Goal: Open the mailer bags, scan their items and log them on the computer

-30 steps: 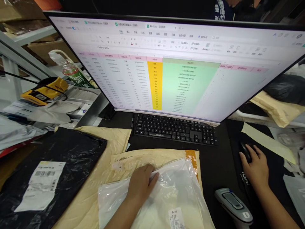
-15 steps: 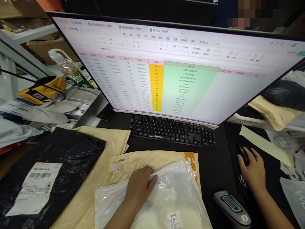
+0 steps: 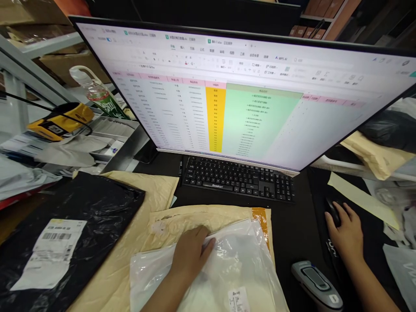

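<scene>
Clear bag [image 3: 234, 264] under left hand [image 3: 191, 255]; right hand [image 3: 346, 232] covering mouse [image 3: 331, 210].

Spreadsheet shown on wide monitor [image 3: 260, 99], black keyboard [image 3: 238, 178] set beneath, black parcel [image 3: 65, 234] laid left, scanner [image 3: 316, 284] parked right, bottle [image 3: 95, 93] propped behind.

The view tilts up a little, so the monitor [image 3: 247, 95] and keyboard [image 3: 238, 178] sit slightly lower. The person behind the monitor is gone from view; brown shelving [image 3: 325, 19] shows there now.
</scene>
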A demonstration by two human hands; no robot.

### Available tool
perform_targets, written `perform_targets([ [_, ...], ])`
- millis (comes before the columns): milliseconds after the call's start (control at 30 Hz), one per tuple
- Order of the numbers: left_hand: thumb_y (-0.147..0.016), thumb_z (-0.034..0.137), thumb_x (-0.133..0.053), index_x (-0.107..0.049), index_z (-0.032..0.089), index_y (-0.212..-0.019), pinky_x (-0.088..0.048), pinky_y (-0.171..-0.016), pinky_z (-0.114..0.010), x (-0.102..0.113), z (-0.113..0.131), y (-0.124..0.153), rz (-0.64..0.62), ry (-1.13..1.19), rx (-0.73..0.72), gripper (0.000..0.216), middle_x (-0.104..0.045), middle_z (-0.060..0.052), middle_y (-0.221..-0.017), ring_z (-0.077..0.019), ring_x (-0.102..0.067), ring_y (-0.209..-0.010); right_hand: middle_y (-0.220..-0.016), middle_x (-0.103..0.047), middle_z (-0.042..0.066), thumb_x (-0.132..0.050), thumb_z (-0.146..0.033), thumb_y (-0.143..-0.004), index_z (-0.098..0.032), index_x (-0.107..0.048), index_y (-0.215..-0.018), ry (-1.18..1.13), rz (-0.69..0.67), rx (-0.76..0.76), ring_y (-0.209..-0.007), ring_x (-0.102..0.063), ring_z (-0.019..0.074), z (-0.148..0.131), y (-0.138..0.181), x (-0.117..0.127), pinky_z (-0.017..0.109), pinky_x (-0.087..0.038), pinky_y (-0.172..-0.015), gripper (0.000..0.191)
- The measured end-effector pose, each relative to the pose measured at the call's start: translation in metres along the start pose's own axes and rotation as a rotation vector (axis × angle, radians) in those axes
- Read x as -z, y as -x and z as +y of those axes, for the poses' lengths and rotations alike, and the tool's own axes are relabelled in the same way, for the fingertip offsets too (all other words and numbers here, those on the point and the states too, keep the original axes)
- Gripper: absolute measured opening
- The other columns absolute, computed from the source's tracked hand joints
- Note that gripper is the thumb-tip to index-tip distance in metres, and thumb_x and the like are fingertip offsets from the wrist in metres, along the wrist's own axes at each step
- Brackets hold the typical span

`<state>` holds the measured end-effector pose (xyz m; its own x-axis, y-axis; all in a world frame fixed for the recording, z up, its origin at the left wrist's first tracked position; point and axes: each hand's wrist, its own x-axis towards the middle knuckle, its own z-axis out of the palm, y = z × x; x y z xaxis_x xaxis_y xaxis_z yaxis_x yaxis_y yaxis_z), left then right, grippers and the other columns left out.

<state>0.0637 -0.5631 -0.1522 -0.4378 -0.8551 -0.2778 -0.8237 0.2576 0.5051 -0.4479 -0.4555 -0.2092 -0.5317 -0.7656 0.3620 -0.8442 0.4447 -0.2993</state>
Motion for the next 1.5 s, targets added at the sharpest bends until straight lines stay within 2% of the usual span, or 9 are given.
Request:
perform_targets([
  [367, -0.1, 0.042, -0.045, -0.065, 0.023, -0.095, -0.047, -0.083, -0.041, -0.0007, -0.0006, -0.0005, -0.019, 0.005, 0.007, 0.028, -0.072, -0.007, -0.098, -0.0272, -0.066, -0.092, -0.154, -0.048, 0.017, -0.049, -0.058, -0.095, -0.017, -0.06, -0.144, -0.008, 0.009, 0.011, -0.142, -0.046, 0.0352, -0.0036, -0.0004, 0.0021, 0.055, -0.039, -0.117, 0.065],
  [667, -0.099, 0.041, -0.046, -0.065, 0.023, -0.093, -0.048, -0.081, -0.04, -0.0007, -0.0001, 0.0013, 0.023, 0.002, -0.015, 0.027, -0.072, -0.007, -0.095, -0.0261, -0.067, -0.09, -0.154, -0.048, 0.016, -0.049, -0.058, -0.094, -0.019, -0.06, -0.144, -0.009, 0.001, 0.004, -0.141, -0.047, 0.0349, -0.0024, 0.0, 0.0026, 0.056, -0.041, -0.115, 0.064],
  [1500, -0.1, 0.039, -0.044, -0.065, 0.021, -0.097, -0.047, -0.085, -0.042, 0.0012, 0.0004, 0.001, -0.027, 0.044, 0.014, 0.028, -0.071, -0.008, -0.099, -0.0271, -0.065, -0.095, -0.152, -0.048, 0.019, -0.047, -0.063, -0.094, -0.017, -0.061, -0.142, -0.008, -0.001, 0.013, -0.139, -0.049, 0.0376, -0.0009, -0.0016, 0.0005, 0.057, -0.043, -0.114, 0.068],
])
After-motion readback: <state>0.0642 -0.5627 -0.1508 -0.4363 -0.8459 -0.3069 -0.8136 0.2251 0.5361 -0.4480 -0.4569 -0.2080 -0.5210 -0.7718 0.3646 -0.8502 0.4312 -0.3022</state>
